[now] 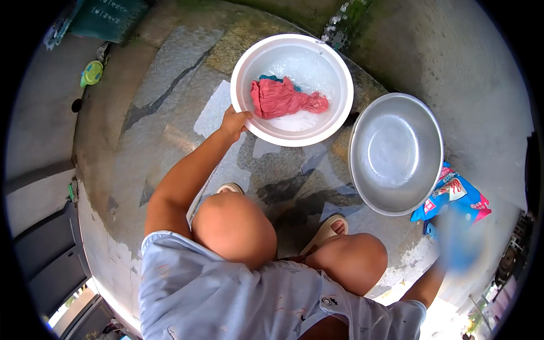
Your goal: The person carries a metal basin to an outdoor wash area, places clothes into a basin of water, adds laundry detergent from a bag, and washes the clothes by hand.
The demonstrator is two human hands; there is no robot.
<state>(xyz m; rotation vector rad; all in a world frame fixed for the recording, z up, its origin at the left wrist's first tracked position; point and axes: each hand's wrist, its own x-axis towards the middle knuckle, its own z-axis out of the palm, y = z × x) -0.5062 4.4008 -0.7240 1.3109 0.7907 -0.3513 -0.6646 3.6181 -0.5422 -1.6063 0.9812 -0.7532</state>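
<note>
My left hand (234, 123) is closed on the near left rim of a white plastic basin (347, 88). Inside it, a wet red cloth (283, 101) lies bunched in water, with a bit of teal cloth (297, 86) showing behind. Water splashes at the basin's far right edge. My right forearm (426, 285) reaches out at the lower right. A blue-white blur hides the right hand, so its fingers cannot be made out. Close to that blur lies a blue and pink plastic packet (460, 195), next to an oval metal basin (395, 150).
Wet stone paving (170, 90) surrounds the basins, with a wall (464, 85) on the right. A teal container (107, 20) stands at the far left, near a yellow-green plastic item (92, 73). My knees (235, 226) are bent in front of me.
</note>
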